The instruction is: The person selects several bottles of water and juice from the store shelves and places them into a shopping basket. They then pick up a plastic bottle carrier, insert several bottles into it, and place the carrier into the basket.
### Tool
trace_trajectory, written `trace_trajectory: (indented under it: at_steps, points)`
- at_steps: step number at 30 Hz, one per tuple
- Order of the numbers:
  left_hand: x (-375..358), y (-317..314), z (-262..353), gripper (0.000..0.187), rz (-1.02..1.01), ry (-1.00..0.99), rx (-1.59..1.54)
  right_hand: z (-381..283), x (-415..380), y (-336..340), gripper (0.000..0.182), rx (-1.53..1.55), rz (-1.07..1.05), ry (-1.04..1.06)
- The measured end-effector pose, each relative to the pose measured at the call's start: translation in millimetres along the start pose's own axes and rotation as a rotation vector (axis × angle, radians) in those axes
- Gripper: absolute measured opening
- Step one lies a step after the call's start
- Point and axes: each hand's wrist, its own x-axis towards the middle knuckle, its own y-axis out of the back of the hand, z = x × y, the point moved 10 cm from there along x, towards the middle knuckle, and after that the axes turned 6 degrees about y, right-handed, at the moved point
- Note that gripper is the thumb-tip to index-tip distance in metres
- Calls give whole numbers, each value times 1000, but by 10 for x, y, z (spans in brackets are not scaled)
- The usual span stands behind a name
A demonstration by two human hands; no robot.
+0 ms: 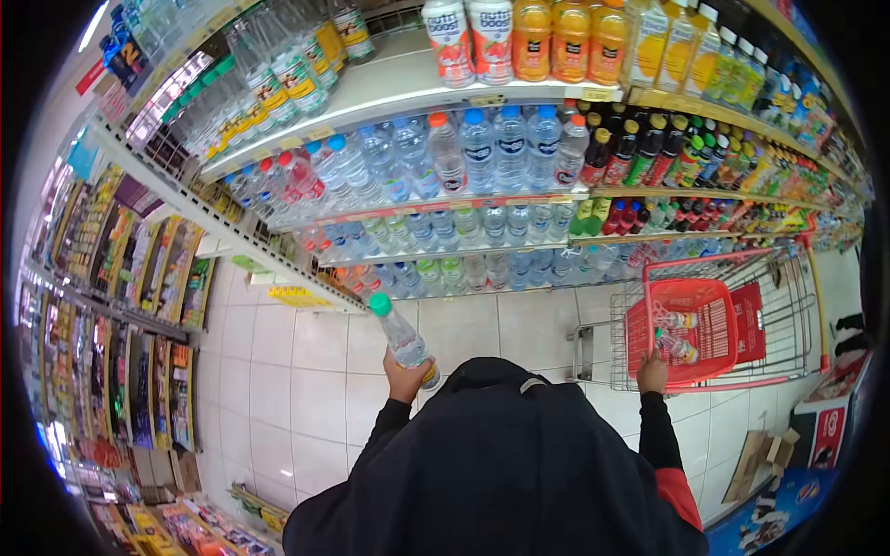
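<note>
Holding the green-capped bottle by its lower body, the left hand has a closed grip round probably smooth, slightly yielding plastic, likely steadier held mid-body; right of that grip, the right hand is at the red basket, its closure unclear

**Bright Shop Light, Strongly Curved View**

The light is bright and mostly even, with a white lamp visible at the upper left. The pale floor reflects softly and has a small shiny spot. Below the shelf boards it is somewhat darker. The dark clothing shows little detail. Straight lines bend strongly toward the black, round border, where small things look smeared, with bluish glare at left.
</note>
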Motion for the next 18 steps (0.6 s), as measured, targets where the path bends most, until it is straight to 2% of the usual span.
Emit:
trace_trajectory:
  at_steps: [3,7,9,10,11,13,14,16,17,18]
  points:
    - [15,84,-3,52,19,-2,2,65,19,-64,24,38,-16,-8]
    - [64,244,69,52,104,8,-24,147,150,-142,34,-59,-151,-57]
    - [116,309,208,53,121,-36,-7,-39,242,-158,41,-170,-218,78]
    - [150,329,283,53,139,-33,-6,-222,369,6,36,-218,-23,201]
    - [196,308,420,53,134,-80,28,-546,507,220,36,-212,-23,221]
    - [331,309,685,53,160,-139,63,-1394,751,784,21,474,-86,109]
    - [416,210,854,53,93,-198,115,-1703,819,791,21,483,-86,136]
    - [586,26,1219,51,-14,-323,136,-2436,951,886,11,849,-58,348]
    - [672,-54,1431,50,-54,-393,106,-2845,955,1021,13,812,86,568]
    - [779,-69,1617,50,-32,-414,100,-3397,895,1248,24,750,-39,660]
